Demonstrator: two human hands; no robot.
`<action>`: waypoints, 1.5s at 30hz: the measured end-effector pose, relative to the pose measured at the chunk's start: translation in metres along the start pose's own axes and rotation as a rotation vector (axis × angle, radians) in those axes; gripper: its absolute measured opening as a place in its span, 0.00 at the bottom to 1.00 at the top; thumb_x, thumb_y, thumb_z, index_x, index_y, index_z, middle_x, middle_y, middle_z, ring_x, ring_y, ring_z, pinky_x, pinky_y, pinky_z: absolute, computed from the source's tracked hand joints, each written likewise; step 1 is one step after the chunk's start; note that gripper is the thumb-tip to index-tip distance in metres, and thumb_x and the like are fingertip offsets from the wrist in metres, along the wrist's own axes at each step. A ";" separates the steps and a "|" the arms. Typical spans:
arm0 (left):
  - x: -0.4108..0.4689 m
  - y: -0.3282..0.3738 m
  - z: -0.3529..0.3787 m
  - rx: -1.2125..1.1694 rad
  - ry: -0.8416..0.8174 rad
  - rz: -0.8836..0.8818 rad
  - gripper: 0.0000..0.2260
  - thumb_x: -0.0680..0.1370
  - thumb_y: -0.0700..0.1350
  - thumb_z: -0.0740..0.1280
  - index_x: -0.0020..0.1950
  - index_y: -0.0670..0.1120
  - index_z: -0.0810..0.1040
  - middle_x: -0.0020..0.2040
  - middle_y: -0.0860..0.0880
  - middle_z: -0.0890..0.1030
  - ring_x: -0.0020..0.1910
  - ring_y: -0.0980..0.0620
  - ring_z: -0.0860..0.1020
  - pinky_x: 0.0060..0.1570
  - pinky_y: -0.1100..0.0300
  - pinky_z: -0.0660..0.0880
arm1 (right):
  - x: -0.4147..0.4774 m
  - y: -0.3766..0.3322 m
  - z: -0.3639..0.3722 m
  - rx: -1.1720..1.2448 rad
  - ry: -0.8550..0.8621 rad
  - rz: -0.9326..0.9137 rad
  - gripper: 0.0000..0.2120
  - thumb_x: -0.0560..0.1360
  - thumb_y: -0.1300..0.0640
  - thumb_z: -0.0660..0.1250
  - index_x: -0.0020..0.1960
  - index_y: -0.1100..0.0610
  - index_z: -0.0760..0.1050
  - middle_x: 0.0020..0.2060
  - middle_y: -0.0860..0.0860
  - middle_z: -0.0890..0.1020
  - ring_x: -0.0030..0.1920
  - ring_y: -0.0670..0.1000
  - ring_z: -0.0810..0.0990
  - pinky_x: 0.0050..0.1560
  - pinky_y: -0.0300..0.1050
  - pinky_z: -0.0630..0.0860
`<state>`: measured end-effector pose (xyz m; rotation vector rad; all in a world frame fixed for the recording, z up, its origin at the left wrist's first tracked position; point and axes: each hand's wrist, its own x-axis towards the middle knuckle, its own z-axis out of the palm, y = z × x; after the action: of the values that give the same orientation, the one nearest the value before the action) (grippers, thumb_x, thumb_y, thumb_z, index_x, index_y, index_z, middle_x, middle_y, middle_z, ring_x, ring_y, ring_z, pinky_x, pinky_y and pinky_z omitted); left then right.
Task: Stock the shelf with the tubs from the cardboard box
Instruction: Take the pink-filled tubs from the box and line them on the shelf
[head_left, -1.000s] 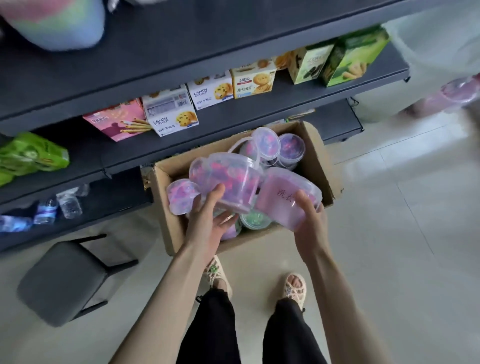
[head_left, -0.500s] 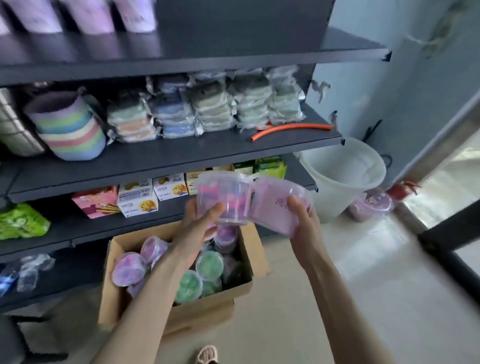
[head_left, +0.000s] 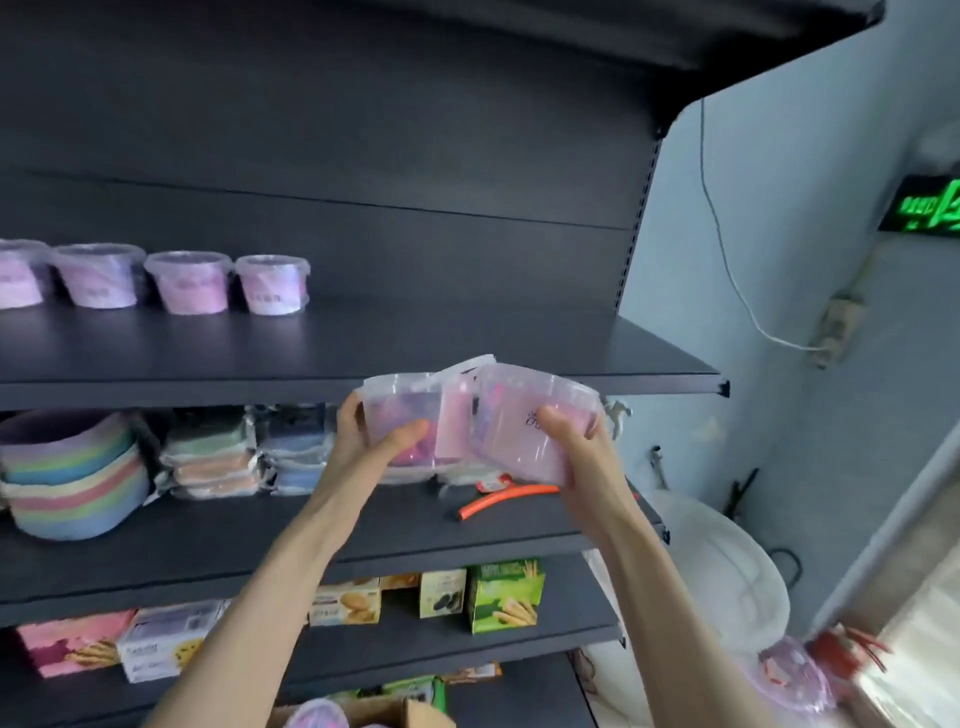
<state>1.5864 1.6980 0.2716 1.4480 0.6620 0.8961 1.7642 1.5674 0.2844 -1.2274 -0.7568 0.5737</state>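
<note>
Curls left hand (head_left: 363, 447) round left tub (head_left: 397, 413), right hand (head_left: 579, 460) round right tub (head_left: 519, 415); four shelved tubs (head_left: 187, 283) upper left, more in cardboard box (head_left: 415, 716).

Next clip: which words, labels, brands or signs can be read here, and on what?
Nothing reads clearly.
Green wall sign: lit characters, blurred.
Right-hand tub: dark scribble, illegible.
Left-hand tub: nothing legible.
Shelf tubs: labels too small.
Biscuit boxes: print blurred.

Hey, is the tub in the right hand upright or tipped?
Tipped. The tub gripped by the right hand has a clearly slanted rim and sides.
</note>
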 end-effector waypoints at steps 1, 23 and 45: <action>0.016 0.004 0.005 0.019 0.009 0.021 0.47 0.55 0.67 0.74 0.69 0.58 0.58 0.66 0.53 0.70 0.64 0.51 0.70 0.66 0.50 0.65 | 0.017 -0.004 -0.001 -0.011 0.005 -0.010 0.44 0.55 0.37 0.79 0.63 0.55 0.70 0.58 0.58 0.79 0.57 0.57 0.80 0.58 0.62 0.76; 0.303 0.038 -0.017 0.369 0.168 0.078 0.30 0.65 0.46 0.78 0.61 0.55 0.66 0.58 0.54 0.73 0.50 0.62 0.73 0.43 0.66 0.72 | 0.355 0.014 0.052 -0.297 -0.141 -0.018 0.49 0.54 0.40 0.77 0.69 0.55 0.62 0.57 0.47 0.76 0.54 0.47 0.79 0.54 0.45 0.77; 0.320 0.013 -0.007 1.035 0.429 0.473 0.35 0.64 0.70 0.59 0.62 0.49 0.73 0.60 0.50 0.72 0.60 0.47 0.66 0.56 0.58 0.61 | 0.369 0.041 0.047 -0.522 -0.145 -0.065 0.50 0.62 0.48 0.80 0.75 0.52 0.56 0.62 0.46 0.60 0.66 0.52 0.68 0.67 0.48 0.68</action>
<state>1.7499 1.9680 0.3274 2.4255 1.2407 1.3422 1.9614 1.8822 0.3262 -1.6428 -1.1098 0.4253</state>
